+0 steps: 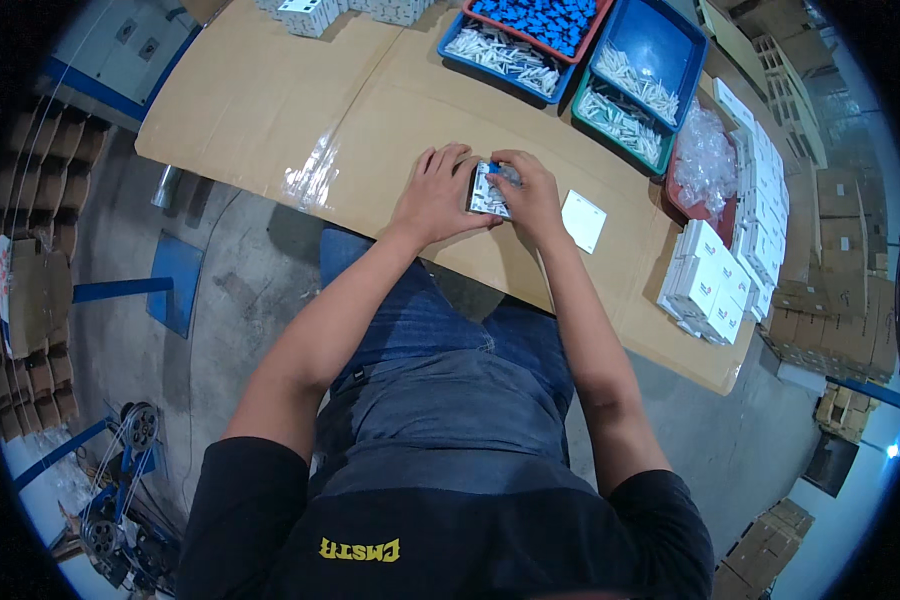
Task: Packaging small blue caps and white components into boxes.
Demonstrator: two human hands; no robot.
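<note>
A small open box lies near the front edge of a cardboard-covered table, between the worker's two hands. The work in hand appears to be partway along: the box is open, and white pieces already show inside it, with a blue piece toward its far end. The exact contents and count are too small to tell. A flat white square lies on the table to the right, apart from the box, which is not yet covered. Loose stock remains beyond the hands: blue parts in a red tray and white sticks in the blue tray beneath it, with further white sticks in a second blue tray and a green tray. Stacked white boxes at the right seem to be closed units.

Relative to the fingers, the box sits in the crook of the left hand, whose slightly parted fingers bound its left side while the thumb extends along its near edge. The right hand reaches over the opposite side; its thumb and forefinger curl together above the far end, close to the blue piece. Whether they pinch it cannot be told.
</note>
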